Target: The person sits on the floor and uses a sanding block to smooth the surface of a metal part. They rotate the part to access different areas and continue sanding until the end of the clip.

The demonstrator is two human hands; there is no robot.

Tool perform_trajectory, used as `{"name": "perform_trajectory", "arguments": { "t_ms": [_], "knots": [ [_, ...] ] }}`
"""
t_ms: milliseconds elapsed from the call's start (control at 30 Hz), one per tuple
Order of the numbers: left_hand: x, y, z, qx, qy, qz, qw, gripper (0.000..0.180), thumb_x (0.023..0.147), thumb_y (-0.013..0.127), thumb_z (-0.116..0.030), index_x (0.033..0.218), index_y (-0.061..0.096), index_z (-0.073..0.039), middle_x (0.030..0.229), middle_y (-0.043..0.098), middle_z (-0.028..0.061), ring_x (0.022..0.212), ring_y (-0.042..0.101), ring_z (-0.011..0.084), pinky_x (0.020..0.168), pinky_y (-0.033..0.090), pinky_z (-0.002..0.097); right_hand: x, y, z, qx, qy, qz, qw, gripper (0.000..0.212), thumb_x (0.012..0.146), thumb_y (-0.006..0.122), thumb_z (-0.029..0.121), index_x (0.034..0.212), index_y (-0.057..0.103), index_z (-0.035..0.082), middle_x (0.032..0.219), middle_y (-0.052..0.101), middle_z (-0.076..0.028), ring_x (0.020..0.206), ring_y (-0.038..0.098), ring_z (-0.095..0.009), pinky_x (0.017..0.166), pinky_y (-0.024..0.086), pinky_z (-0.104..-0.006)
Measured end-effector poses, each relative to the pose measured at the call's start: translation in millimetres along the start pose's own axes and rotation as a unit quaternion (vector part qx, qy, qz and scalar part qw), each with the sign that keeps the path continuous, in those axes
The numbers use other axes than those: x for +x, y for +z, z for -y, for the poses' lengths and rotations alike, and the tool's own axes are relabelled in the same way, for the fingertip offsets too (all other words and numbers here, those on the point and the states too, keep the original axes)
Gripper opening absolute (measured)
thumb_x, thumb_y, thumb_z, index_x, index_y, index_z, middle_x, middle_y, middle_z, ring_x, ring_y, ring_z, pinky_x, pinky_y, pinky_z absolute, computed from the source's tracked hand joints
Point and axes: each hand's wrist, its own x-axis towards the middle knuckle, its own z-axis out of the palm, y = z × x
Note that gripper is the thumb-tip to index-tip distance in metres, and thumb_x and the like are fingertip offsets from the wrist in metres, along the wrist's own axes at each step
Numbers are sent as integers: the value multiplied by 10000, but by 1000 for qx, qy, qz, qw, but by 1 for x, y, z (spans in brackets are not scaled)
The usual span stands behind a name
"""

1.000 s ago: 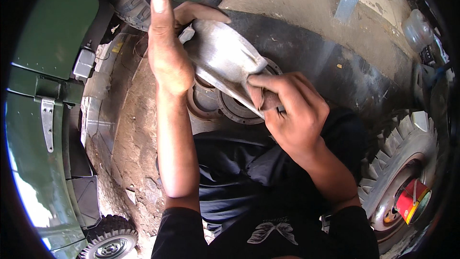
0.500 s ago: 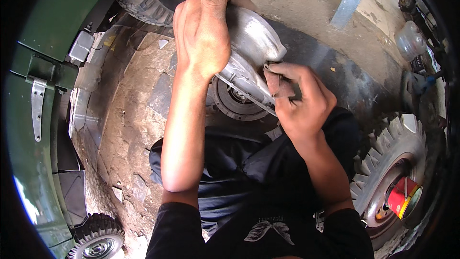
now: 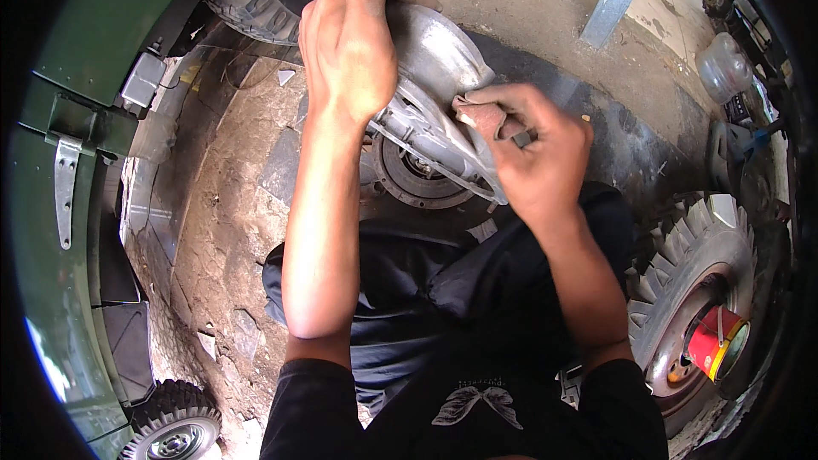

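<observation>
A silvery cast-metal housing (image 3: 434,49), bell-shaped with a ribbed flange, is tilted in front of me. My left hand (image 3: 351,64) grips its left side, thumb pointing up and a finger reaching over the far edge. In my right hand (image 3: 550,153), a folded piece of reddish-brown sandpaper (image 3: 482,117) is pinched between thumb and fingers. The sandpaper is at the housing's right side, by the flange; whether it presses on the metal I cannot tell. Below the housing lies a round metal disc (image 3: 413,183) with a hub, partly covered by it.
A large tyre (image 3: 256,0) stands at the far left, beside a green vehicle body (image 3: 77,221). Another wheel (image 3: 682,290) lies at the right with a red and yellow can (image 3: 716,342) on it. A metal post (image 3: 618,0) and a clear plastic jug (image 3: 724,68) are farther back.
My right hand has shifted up a little with the sandpaper, along the housing's side. The housing's flange shows at a slightly different angle. My left hand keeps its grip.
</observation>
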Motion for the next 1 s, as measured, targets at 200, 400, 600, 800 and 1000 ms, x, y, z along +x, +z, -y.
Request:
{"name": "perform_trajectory", "arguments": {
  "t_ms": [200,400,600,800,1000],
  "knots": [
    [-8,11,-28,7,-26,-19,999,712,1142,389,-508,924,780,46,772,746,128,724,669,215,739,506,362,-9,4,-28,-91,-194,-108,971,103,880,791,-97,912,707,-46,952,813,-184,904,812,-225,840,636,-339],
    [0,7,3,66,42,-45,996,772,1136,250,-481,984,833,1,892,813,130,834,721,225,847,521,337,-4,-2,-15,30,31,-32,999,122,877,780,-62,987,753,-17,978,826,-128,896,793,-164,765,601,-299],
    [-5,9,-8,119,52,-35,991,700,1107,273,-408,981,843,-22,892,820,149,854,765,294,870,549,376,3,-20,-21,120,71,85,987,156,935,808,-4,1078,744,-8,1059,833,-117,976,775,-137,869,599,-285],
    [-6,16,-14,128,27,-40,991,632,1107,341,-393,984,845,-31,844,799,174,834,759,338,846,549,420,-1,-32,-29,238,102,19,966,218,967,824,41,1120,692,-41,1077,821,-132,1046,777,-179,957,597,-295],
    [-3,19,-11,175,32,-59,982,572,1105,395,-398,972,843,-67,839,777,186,843,742,398,824,543,454,5,-4,-27,66,-46,-163,983,225,942,816,30,1157,753,10,1022,830,-96,943,788,-145,813,617,-277]
  ]
}}
